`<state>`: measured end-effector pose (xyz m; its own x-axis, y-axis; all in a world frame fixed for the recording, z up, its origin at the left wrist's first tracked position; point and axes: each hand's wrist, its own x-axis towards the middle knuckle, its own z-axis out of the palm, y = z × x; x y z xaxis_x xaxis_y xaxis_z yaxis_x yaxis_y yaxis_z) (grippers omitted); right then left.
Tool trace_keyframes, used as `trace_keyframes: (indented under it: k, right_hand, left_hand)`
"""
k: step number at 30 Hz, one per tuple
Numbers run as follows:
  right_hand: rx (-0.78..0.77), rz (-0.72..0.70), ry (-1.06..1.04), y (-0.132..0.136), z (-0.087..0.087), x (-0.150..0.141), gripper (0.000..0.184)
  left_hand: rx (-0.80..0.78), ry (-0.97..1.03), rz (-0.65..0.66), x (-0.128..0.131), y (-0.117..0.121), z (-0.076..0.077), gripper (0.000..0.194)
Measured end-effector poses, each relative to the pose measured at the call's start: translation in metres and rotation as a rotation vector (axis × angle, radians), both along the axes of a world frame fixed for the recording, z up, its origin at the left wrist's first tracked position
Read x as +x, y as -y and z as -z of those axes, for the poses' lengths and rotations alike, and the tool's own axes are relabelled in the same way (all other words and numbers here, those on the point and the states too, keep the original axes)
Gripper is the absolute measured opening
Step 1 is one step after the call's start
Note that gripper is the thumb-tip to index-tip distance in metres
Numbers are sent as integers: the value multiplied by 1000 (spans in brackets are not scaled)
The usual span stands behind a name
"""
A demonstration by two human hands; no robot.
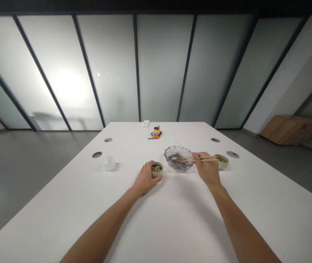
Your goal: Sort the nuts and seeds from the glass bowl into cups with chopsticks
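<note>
My left hand [147,178] is wrapped around a small beige cup [158,174] that stands on the table. Striped seeds [156,168], which look like sunflower seeds, lie inside it. In my right hand [208,171] is a pair of wooden chopsticks [203,158], pointing left. Their tips reach into a clear faceted glass bowl [180,166] with more of the seeds. Whether the tips pinch a seed is too small to tell. A second beige cup [223,163] stands just right of my right hand, partly hidden by it.
A translucent white container [109,163] stands at the left on the white table [145,226]. Farther back are a yellow toy vehicle [156,131], a small orange carrot-like item [153,138] and a white box-shaped object [145,124]. Round cable holes [97,155] lie near both side edges.
</note>
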<state>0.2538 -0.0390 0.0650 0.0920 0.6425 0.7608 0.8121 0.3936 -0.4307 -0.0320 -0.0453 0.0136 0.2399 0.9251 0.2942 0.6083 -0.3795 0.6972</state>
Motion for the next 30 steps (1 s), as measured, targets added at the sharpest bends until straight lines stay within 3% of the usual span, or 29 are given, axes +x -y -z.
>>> trace_keyframes:
  k: [14,18,23,27,30]
  right_hand:
    - [-38,-5,2,-5,6,5,58]
    - [-37,-30,-197,-2,1,2,53]
    - [-152,-314,-763,5,-4,-26,48]
    - [-263,-433,-783,13,-8,-43,50]
    - [-176,-345,-698,15,-13,-30,53]
  left_hand:
    - [-5,-12,4,-1,0,0,66]
    - [-8,-13,0,-1,-1,1,67]
    - [6,-1,0,-1,0,-1,66]
    - [2,-1,10,-1,2,-4,64]
    - [-12,-11,-1,0,2,-5,65]
